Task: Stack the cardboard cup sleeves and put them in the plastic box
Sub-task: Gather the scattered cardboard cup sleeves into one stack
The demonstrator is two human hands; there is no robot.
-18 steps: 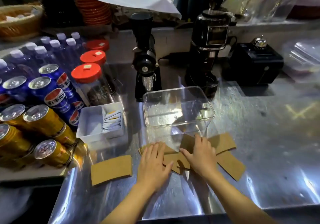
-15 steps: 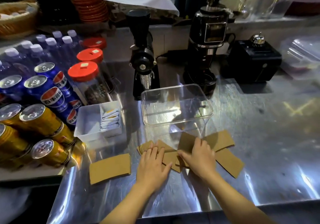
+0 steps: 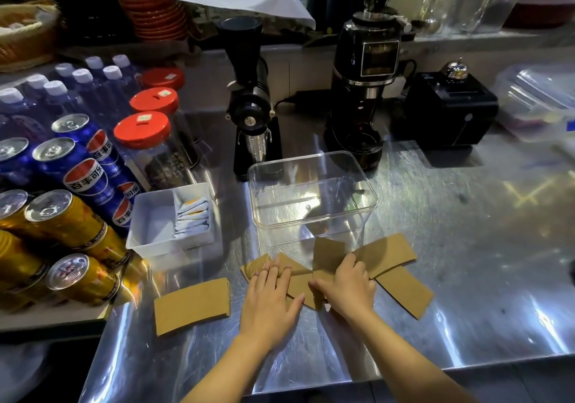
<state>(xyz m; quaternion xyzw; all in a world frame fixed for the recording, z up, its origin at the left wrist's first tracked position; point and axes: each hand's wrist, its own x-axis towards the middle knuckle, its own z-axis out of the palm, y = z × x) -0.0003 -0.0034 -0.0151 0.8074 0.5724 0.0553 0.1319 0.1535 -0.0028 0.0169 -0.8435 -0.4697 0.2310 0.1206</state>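
Observation:
Several flat brown cardboard cup sleeves (image 3: 389,251) lie scattered on the steel counter in front of an empty clear plastic box (image 3: 311,194). One sleeve (image 3: 192,305) lies apart at the left. Another (image 3: 404,290) lies at the right. My left hand (image 3: 270,300) rests flat, fingers spread, on the overlapping sleeves in the middle. My right hand (image 3: 345,287) presses on the sleeves beside it, thumb tucked at an edge of a sleeve. Both hands hide the middle of the pile.
A white tray of sachets (image 3: 172,216) stands left of the box. Soda cans (image 3: 74,216), water bottles and red-lidded jars (image 3: 146,141) crowd the left. Two black grinders (image 3: 252,100) (image 3: 364,85) and a black machine (image 3: 448,110) stand behind. Counter edge runs close below my arms.
Both hands have stayed on the central sleeves, sliding slightly toward each other. The view shifted a little; no sleeve has left the counter.

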